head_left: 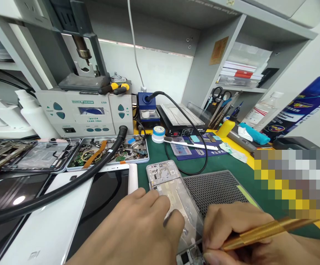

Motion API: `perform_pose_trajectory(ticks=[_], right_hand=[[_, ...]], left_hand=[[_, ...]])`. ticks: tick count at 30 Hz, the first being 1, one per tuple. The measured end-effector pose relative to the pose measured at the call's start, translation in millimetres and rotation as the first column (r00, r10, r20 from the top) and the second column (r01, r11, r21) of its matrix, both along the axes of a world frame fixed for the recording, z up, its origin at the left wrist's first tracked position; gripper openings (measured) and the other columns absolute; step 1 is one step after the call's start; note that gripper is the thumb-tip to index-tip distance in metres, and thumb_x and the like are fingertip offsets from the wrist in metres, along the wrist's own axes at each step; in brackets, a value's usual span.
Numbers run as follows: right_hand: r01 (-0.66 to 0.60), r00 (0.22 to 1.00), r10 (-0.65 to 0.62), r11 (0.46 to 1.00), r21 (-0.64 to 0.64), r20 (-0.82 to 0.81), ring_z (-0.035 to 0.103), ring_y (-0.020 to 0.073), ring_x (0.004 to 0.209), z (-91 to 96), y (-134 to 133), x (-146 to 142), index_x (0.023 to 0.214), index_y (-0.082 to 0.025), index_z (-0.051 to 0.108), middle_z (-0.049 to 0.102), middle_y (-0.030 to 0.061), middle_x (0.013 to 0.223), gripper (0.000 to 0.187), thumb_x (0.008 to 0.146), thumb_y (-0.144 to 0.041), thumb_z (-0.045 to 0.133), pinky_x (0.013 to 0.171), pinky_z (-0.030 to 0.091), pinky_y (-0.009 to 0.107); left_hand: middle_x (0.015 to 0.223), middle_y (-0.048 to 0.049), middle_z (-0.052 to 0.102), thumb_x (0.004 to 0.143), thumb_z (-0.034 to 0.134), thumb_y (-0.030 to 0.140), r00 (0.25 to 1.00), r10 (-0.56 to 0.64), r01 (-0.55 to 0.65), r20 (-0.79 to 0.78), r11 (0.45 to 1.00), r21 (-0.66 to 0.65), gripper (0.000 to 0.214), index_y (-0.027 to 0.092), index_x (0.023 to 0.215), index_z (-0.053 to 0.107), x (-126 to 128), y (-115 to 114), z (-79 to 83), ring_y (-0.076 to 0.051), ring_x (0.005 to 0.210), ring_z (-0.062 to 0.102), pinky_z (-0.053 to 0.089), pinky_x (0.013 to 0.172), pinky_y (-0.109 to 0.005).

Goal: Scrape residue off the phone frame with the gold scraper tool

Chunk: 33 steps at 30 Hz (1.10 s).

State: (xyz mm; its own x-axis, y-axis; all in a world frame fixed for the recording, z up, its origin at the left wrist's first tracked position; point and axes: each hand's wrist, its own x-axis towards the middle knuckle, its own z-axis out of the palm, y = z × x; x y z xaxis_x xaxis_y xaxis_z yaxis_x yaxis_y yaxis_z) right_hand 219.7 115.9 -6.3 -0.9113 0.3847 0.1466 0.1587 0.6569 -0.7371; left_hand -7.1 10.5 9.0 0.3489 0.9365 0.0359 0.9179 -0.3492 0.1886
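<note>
A silver phone frame (168, 191) with bare inner parts lies below the middle of the view. Over its left edge rests my left hand (140, 228), closed with curled fingers gripping the frame; a small dark patch shows between finger and thumb, too hidden to name. My right hand (237, 228) is closed in a pinch around a slim gold pen-shaped tool (262, 232) with a ribbed grip. That hand sits at the frame's near right end, by some exposed parts (190, 255). The tool's tip is hidden behind the fingers.
A dark perforated mat (215, 189) adjoins the phone frame. To the left lie a white phone back (46, 217), a black hose (74, 187) and a tray of circuit boards (75, 162). Behind stand a hot air station (85, 110), a small jar (158, 134) and a white brush (193, 144).
</note>
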Motion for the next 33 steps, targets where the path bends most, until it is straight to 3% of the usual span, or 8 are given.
perform_pose_trajectory(ticks=[10, 13, 20, 25, 30, 33], right_hand=[[0.018, 1.000, -0.018, 1.000, 0.008, -0.004, 0.065, 0.0102, 0.062, 3.6, 0.0, 1.0, 0.082, -0.023, 0.061, 0.069, -0.0034, 0.074, 0.017, 0.092, -0.016, 0.073, 0.058, 0.049, 0.019], [0.034, 0.999, -0.035, 0.999, -0.020, -0.018, 0.066, 0.0133, 0.064, 7.5, 0.7, -5.0, 0.083, -0.023, 0.067, 0.070, -0.0009, 0.073, 0.014, 0.091, -0.025, 0.079, 0.058, 0.051, 0.021], [0.039, 0.999, -0.041, 0.997, -0.062, -0.031, 0.069, 0.0184, 0.071, 20.9, -1.0, -24.0, 0.085, -0.023, 0.077, 0.072, 0.0019, 0.072, 0.027, 0.081, -0.046, 0.090, 0.062, 0.054, 0.024], [0.028, 0.999, -0.029, 0.999, -0.037, -0.026, 0.069, 0.0175, 0.069, 14.6, -0.9, -14.7, 0.084, -0.023, 0.075, 0.072, 0.0016, 0.072, 0.021, 0.084, -0.039, 0.088, 0.060, 0.054, 0.023], [-0.014, 1.000, 0.014, 1.000, 0.017, -0.001, 0.068, 0.0106, 0.065, 6.6, 0.3, -2.1, 0.082, -0.022, 0.065, 0.072, -0.0023, 0.075, 0.015, 0.094, -0.019, 0.074, 0.063, 0.052, 0.019], [-0.018, 0.999, 0.018, 1.000, 0.004, 0.030, 0.067, 0.0103, 0.066, 5.3, 1.2, 1.2, 0.085, -0.023, 0.064, 0.071, -0.0032, 0.077, 0.013, 0.095, -0.020, 0.073, 0.063, 0.051, 0.019]], left_hand=[[0.092, -0.0024, 0.067, 0.093, 0.057, 0.008, 1.000, 0.008, -0.008, -0.003, 1.000, 0.017, 0.018, 0.023, 0.096, 0.066, 0.0, 0.3, 2.3, -0.026, 0.079, 0.062, 0.052, 0.073, -0.041], [0.091, -0.0022, 0.067, 0.093, 0.058, 0.008, 1.000, 0.000, 0.000, 0.005, 1.000, 0.004, 0.017, 0.023, 0.095, 0.066, -0.9, -1.1, -0.9, -0.026, 0.079, 0.062, 0.051, 0.073, -0.041], [0.091, -0.0027, 0.068, 0.094, 0.060, 0.012, 1.000, -0.004, 0.004, 0.003, 1.000, 0.006, 0.013, 0.023, 0.095, 0.066, -0.3, -0.4, -2.3, -0.026, 0.079, 0.062, 0.051, 0.073, -0.040], [0.092, -0.0022, 0.067, 0.095, 0.059, 0.010, 1.000, -0.012, 0.012, 0.002, 1.000, 0.013, 0.015, 0.023, 0.095, 0.065, -2.0, -0.7, 0.4, -0.026, 0.078, 0.062, 0.051, 0.072, -0.041], [0.092, -0.0019, 0.067, 0.095, 0.058, 0.010, 1.000, 0.001, -0.001, 0.003, 1.000, 0.005, 0.015, 0.024, 0.095, 0.065, -1.0, 1.7, -0.4, -0.027, 0.079, 0.062, 0.051, 0.072, -0.042], [0.091, -0.0018, 0.067, 0.095, 0.058, 0.010, 1.000, -0.004, 0.004, -0.004, 1.000, 0.017, 0.016, 0.024, 0.094, 0.065, 1.1, 1.2, -0.4, -0.026, 0.078, 0.061, 0.049, 0.071, -0.040]])
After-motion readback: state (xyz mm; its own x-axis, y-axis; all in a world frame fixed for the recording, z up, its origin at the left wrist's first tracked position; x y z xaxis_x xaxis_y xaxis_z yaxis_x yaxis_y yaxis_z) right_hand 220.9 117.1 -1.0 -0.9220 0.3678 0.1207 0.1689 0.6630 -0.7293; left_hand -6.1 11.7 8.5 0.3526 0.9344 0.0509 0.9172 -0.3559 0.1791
